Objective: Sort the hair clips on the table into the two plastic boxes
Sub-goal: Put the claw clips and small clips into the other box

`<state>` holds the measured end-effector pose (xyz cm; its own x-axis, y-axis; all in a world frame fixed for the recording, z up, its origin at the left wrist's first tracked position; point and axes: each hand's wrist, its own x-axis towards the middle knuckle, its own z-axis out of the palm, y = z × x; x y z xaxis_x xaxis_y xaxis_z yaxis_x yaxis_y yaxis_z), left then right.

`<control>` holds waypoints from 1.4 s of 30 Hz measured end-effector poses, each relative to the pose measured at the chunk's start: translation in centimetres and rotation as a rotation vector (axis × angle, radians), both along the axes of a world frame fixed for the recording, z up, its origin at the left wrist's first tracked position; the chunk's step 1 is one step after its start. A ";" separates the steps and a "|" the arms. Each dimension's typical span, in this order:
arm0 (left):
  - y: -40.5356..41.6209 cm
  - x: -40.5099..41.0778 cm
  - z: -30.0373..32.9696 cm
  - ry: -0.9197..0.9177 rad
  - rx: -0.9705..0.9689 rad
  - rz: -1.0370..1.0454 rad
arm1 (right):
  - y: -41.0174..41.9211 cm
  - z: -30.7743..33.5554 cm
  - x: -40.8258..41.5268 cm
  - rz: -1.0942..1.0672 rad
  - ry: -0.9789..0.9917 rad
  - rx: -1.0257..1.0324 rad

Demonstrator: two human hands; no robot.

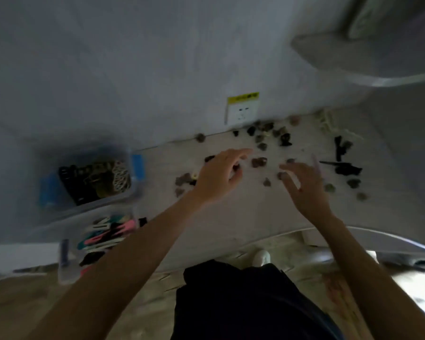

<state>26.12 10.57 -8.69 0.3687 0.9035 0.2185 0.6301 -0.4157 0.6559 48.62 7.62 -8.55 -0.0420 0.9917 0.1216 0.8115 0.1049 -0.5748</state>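
Left hand (216, 177) and right hand (304, 185) hover over scattered hair clips (259, 162) on the bench (231, 212). Fingers spread, holding nothing, evidently selecting. Both boxes (91, 182) sit left, partly filled.

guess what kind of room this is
Probably a room at home, not a workshop: a light table pushed against a plain wall with a wall socket, small hair clips scattered on it, and two plastic boxes of clips.

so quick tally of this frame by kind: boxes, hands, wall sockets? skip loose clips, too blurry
Plastic boxes: 2, the far box holding dark and patterned clips, the near box holding pink, teal and white ones
Hands: 2, left hand and right hand, both over the scattered clips
Wall sockets: 1
Total: 5
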 end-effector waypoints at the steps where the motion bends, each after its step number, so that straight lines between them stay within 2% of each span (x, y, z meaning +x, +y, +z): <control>1: 0.7 1.6 -0.5 0.003 -0.018 -0.027 | 0.3 -0.4 2.3 -0.026 -0.034 0.001; 6: 4.7 10.6 -2.4 0.160 -0.104 -0.103 | 3.8 -2.0 13.2 -0.154 -0.145 -0.073; 10: 6.1 16.5 -3.8 0.343 -0.102 -0.175 | 7.8 -3.4 18.6 -0.093 -0.220 -0.093; 14: 4.9 20.7 -5.2 0.549 -0.074 -0.260 | 11.8 -4.6 21.0 -0.081 -0.181 -0.264; 18: 3.6 21.7 -6.6 0.649 -0.153 -0.229 | 15.4 -5.5 20.3 -0.016 -0.198 -0.446; 22: 3.7 21.1 -7.3 0.617 -0.105 -0.132 | 16.5 -6.7 19.4 0.179 -0.248 -0.463; 29: 4.5 19.9 -6.8 0.505 -0.075 0.114 | 11.3 -6.9 18.6 0.352 -0.028 -0.403; 31: 5.0 20.8 -6.3 0.417 -0.023 0.119 | 9.3 -6.5 18.8 0.262 0.081 -0.298; 33: 6.2 21.9 -6.0 0.329 -0.048 0.080 | 7.2 -6.2 19.7 0.038 0.153 -0.169; 36: 8.5 23.1 -6.0 0.371 -0.139 -0.028 | 4.4 -6.0 20.7 -0.229 0.057 -0.136; 39: 9.9 23.5 -6.3 0.492 -0.216 -0.113 | 3.3 -6.8 20.0 -0.225 -0.084 -0.295; 42: 10.1 23.6 -6.0 0.542 -0.145 -0.081 | 2.7 -7.9 18.8 -0.175 -0.204 -0.258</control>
